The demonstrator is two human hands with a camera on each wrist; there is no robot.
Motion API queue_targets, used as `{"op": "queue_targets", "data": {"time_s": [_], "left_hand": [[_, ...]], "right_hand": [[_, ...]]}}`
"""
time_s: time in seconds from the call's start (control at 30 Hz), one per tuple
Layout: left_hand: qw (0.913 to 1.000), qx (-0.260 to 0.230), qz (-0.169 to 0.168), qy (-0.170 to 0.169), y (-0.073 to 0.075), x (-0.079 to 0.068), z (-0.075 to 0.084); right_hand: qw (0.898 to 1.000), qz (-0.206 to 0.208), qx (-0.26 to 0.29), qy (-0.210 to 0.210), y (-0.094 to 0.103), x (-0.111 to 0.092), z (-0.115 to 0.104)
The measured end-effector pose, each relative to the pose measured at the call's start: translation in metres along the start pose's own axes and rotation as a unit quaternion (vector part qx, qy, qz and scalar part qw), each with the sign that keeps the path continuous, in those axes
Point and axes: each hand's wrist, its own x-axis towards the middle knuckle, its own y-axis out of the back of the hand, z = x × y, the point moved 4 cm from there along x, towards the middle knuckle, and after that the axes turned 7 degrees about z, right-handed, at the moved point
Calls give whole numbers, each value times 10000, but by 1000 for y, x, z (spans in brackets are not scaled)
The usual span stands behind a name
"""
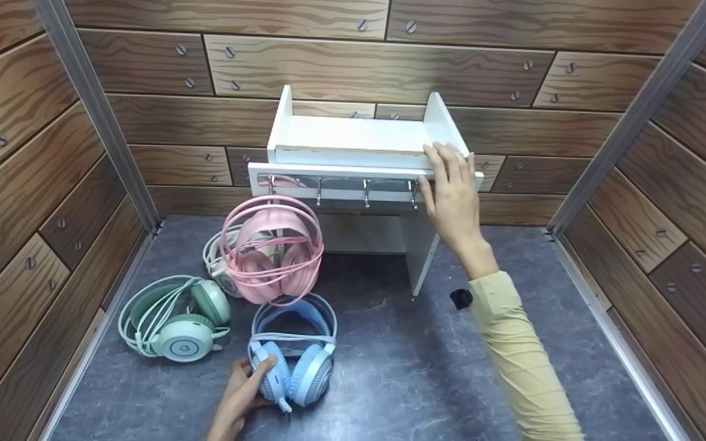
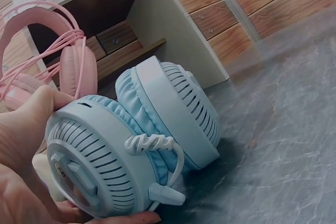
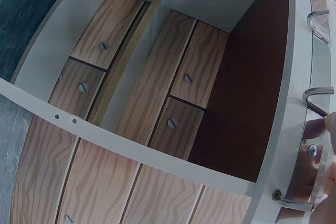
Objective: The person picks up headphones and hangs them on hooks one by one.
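Note:
My left hand (image 1: 242,392) holds a light blue headset (image 1: 309,373) by its left ear cup, thumb on the near upper side and fingers beneath it. The left wrist view shows the ribbed ear cups and a short spiral cable guard (image 2: 149,144) close up. My right hand (image 1: 454,202) rests on the front of a white shelf rack (image 1: 359,136), fingers stretched over the top edge and thumb in front by the rightmost hook (image 1: 414,195). A pink headset (image 1: 255,269), cable bundled round it, hangs from the leftmost hook.
A pale green headset (image 1: 184,337) lies on the dark marbled floor (image 1: 402,380) at left. Behind the pink one, a white headset (image 1: 211,254) is partly hidden. The rack's side panel (image 1: 421,251) reaches the floor; wood-patterned walls (image 1: 359,67) enclose three sides.

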Motion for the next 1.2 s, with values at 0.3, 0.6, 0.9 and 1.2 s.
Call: {"op": "queue_targets", "data": {"time_s": [0.3,0.6,0.9,1.2], "left_hand": [[9981,-380,-480,36,-10,-6,-1],[9906,-637,-1184,-255,-26,15,-26],[9883,-340,-1327,-667,-38,3,-20],[9852,-453,-1428,-828,-48,-31,16]], "right_hand": [[10000,39,39,14,1,1,-1],[10000,26,-1,31,1,2,-1],[9999,-62,-78,21,0,0,0],[10000,-35,11,-20,0,1,0]]}}
